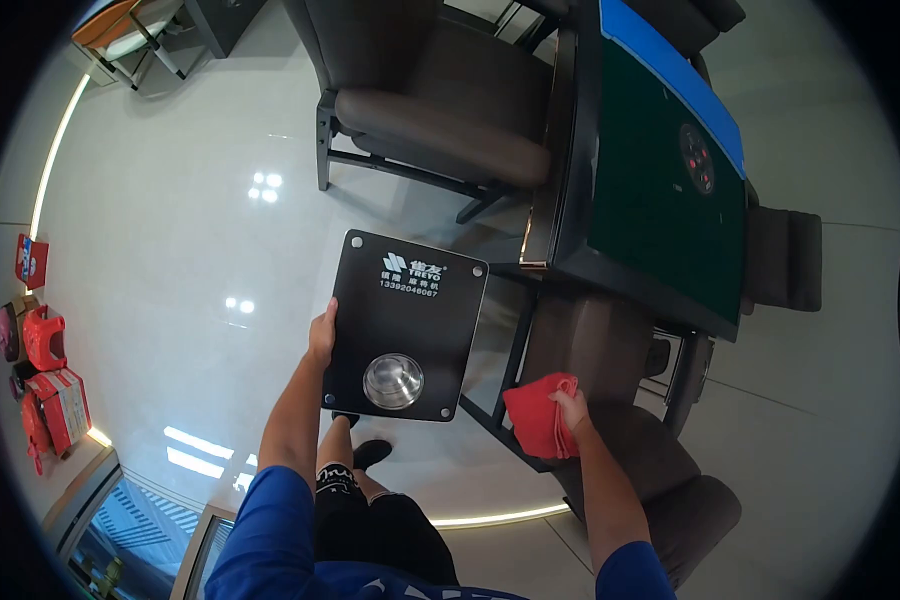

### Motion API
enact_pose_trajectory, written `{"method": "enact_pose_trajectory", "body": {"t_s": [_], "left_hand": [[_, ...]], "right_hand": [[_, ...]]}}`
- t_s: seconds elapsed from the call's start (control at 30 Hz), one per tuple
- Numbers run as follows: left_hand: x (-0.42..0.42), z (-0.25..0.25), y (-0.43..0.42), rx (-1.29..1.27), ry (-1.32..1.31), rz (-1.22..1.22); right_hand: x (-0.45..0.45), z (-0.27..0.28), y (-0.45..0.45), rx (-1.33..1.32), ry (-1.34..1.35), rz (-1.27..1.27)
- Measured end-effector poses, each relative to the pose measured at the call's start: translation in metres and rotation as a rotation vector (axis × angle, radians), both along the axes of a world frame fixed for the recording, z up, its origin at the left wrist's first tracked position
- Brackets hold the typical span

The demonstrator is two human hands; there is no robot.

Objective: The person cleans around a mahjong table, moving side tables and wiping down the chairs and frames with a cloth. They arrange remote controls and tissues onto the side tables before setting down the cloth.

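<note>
My left hand (323, 331) grips the left edge of a black board (406, 308), closed on its rim; how far my fingers reach underneath is hidden. The board, held in the middle of the frame above the glossy pale floor (185, 270), has rounded corners, a silvery disc near each one, and white lettering, including "TREYO", along its upper part. A round metal cup (393, 381) sits in its lower half, nearer the bottom edge than the top.

My right hand (572, 408), right of centre and lower, is closed around a bunched red cloth (543, 415), thumb on top. The cloth is well apart from the board, and shows against a brown chair (592, 345) whose seat and back run toward the lower right.

At the upper right stands a green-topped surface (640, 190) with a dark border and a blue strip (675, 75) along its far side. Its near corner lies just beyond the board's upper right corner in the frame. Another brown chair (435, 100) fills the top centre, its legs above the board's top edge. To the left, a wide stretch of floor runs from the board to red boxes and bags (65, 405) by the wall.
</note>
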State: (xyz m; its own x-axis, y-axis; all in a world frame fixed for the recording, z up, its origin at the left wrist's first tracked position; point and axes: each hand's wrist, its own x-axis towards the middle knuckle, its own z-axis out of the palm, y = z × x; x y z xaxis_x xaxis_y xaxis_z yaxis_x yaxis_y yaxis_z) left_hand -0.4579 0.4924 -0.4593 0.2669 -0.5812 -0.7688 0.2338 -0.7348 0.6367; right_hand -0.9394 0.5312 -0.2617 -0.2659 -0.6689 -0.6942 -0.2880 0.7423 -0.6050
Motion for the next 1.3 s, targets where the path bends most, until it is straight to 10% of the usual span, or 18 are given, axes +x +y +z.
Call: {"method": "enact_pose_trajectory", "body": {"t_s": [0.43,0.9,1.07,1.17,1.23,1.27,1.3], "left_hand": [[0.169,-0.017,0.084,-0.187,0.153,0.666],[0.070,0.004,0.075,-0.233,0.527,1.578],[0.061,-0.041,0.109,-0.341,0.569,1.345],[0.001,-0.053,0.145,0.153,0.624,1.124],[-0.062,-0.058,0.171,0.142,1.020,0.662],[-0.091,-0.060,0.165,-0.046,1.667,0.310],[-0.132,0.004,0.136,0.434,0.871,0.113]], "right_hand": [[-0.006,-0.004,-0.001,0.077,0.018,0.011],[-0.002,0.001,-0.002,0.078,-0.024,-0.026],[-0.005,-0.002,0.001,0.065,-0.020,-0.032],[0.001,0.008,-0.006,0.102,-0.015,-0.044],[0.003,0.010,-0.007,0.108,-0.017,-0.050],[0.003,0.010,-0.006,0.091,-0.068,-0.067],[0.003,0.010,-0.006,0.074,-0.116,-0.085]]}}
